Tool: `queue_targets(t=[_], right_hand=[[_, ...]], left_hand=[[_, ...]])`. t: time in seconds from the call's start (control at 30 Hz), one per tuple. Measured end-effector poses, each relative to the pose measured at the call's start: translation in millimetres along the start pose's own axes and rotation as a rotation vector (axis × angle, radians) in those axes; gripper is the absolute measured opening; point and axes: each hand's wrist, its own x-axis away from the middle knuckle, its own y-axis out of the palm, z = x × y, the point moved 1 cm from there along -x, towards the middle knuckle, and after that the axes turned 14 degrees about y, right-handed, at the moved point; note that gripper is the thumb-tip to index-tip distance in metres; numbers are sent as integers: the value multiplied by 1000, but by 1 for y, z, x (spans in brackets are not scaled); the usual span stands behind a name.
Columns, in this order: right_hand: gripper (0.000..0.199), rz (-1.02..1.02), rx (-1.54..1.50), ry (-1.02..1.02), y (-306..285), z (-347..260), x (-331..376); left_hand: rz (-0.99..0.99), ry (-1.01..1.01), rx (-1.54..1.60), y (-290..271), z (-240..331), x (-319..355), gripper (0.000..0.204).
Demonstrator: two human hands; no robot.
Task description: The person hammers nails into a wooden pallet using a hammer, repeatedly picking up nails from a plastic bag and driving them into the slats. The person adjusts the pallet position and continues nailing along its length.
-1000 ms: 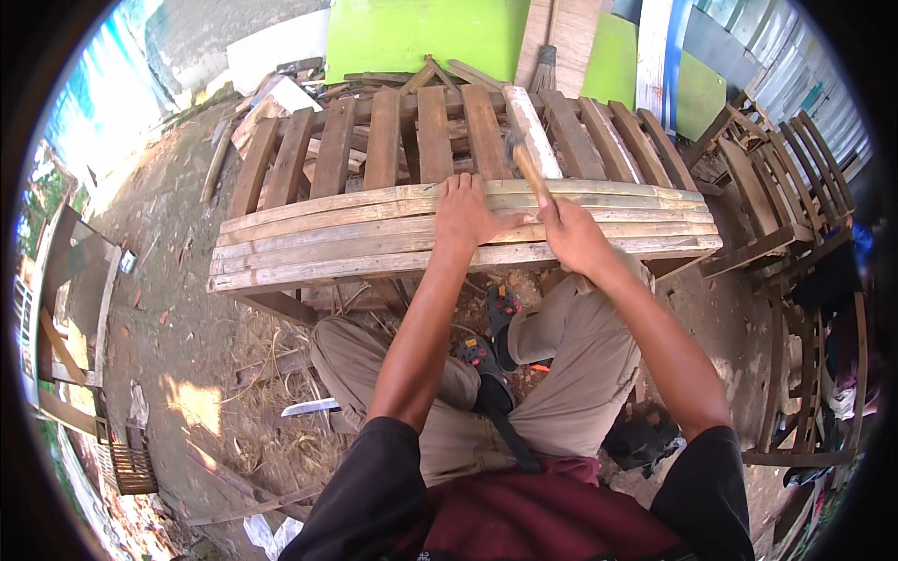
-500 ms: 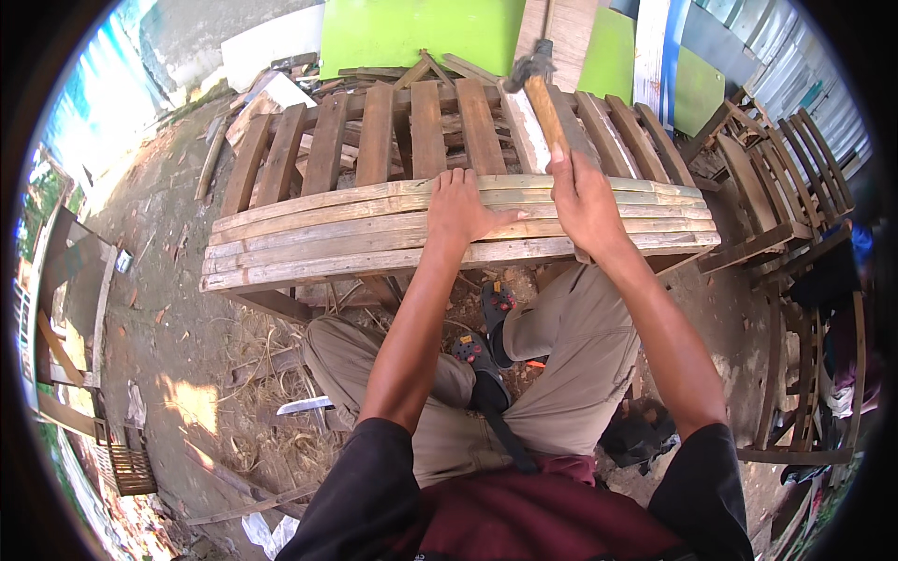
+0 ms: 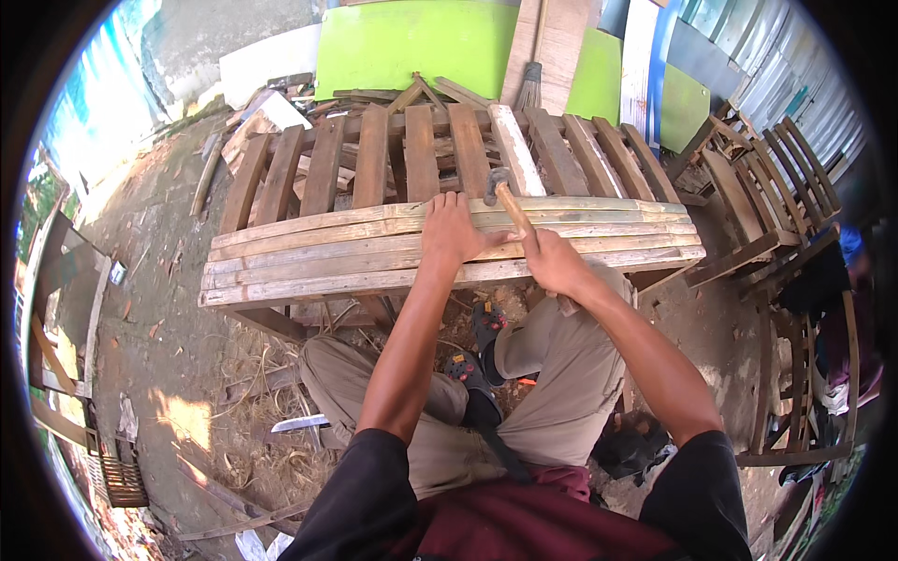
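Split bamboo strips lie side by side across the near part of a slatted wooden bench in front of me. My left hand rests on top of them, fingers lying flat toward the far edge and thumb stretched to the right. Just right of it, my right hand is closed round the wooden handle of a hammer. Its metal head is low over the farthest strip, near my left fingers. Whether a nail stands under the head I cannot make out.
A long blade lies on the ground at left among shavings. Wooden chairs or frames stand at right. Behind the bench are scrap wood, green panels and a broom. My legs are bent below the bench.
My right hand has brought the hammer down from a raised position to the bamboo strips, moving left and nearer me. My left hand stays on the strips. The whole view has shifted slightly.
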Motion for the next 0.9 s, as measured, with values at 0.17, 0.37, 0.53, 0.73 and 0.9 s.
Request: queue_targets(t=[0.17,0.37,0.53,0.73,0.9], right_hand=[[46,-98,-790,-87,-19,-42,14],[64,-124,-103,19,11,32,16],[66,-103,-484,-115,-2,-29,29],[60,-316,-312,413,8,8,39],[60,-111,-551,51,15,13,33]], left_hand=[[54,-3,-93,7,-15,14,116],[-19,28,0,3,3,-1,115],[-14,-3,-31,2,-8,4,115],[45,22,-62,2,-2,3,116],[-27,-4,-18,3,-1,8,114]])
